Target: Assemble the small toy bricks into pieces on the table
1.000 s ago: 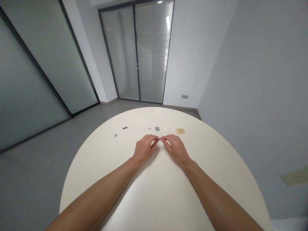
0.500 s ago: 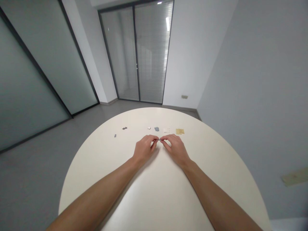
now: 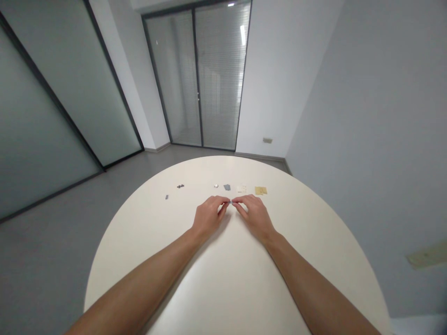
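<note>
My left hand [image 3: 208, 215] and my right hand [image 3: 256, 215] meet fingertip to fingertip above the middle of a round white table [image 3: 223, 279]. Both are closed in a pinch on one small greyish piece, too small to make out. Just beyond them lie a tiny shiny item [image 3: 216, 185], some grey pieces [image 3: 227, 187], a whitish packet [image 3: 241, 189] and yellow packets [image 3: 260, 190].
Small dark pieces [image 3: 180, 186] and a small grey piece [image 3: 166, 197] lie at the table's left back. Behind the table stand a glass door [image 3: 220, 83] with blinds and pale walls.
</note>
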Available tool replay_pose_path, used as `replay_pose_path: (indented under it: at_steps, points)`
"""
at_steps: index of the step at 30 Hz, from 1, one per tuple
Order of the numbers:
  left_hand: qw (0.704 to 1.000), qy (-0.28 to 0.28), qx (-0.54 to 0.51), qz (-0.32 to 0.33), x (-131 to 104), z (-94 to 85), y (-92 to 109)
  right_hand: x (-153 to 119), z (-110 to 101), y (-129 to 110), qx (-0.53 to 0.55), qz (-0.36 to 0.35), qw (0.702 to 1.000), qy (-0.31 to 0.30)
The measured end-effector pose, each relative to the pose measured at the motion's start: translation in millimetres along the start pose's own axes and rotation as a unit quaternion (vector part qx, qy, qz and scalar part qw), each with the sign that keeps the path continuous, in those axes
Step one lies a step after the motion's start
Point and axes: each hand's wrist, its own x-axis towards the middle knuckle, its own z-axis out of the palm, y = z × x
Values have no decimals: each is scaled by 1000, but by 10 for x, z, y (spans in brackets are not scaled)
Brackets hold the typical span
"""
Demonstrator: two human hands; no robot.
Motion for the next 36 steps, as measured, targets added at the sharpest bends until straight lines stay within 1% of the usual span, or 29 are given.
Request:
replay_pose_path:
  at_steps: [12,16,24,29,36]
  points:
    - [999,6,20,27,1,-31,8,-3,-8,-12,-5,1,1000,-6]
    - [1000,2,15,20,-1,-20,5,-4,-9,-13,-7,-1,1000,-10]
    - [999,-26,36,3,14,-8,-2,-5,-6,-14,-11,-7,1000,-21]
    - [999,-41,31,-2,19,-18,16,-4,-12,-24,-15,-6,999,-32]
    - [1000,-30,1,0,6,-7,17,-1,-21,-44,-5,4,999,-36]
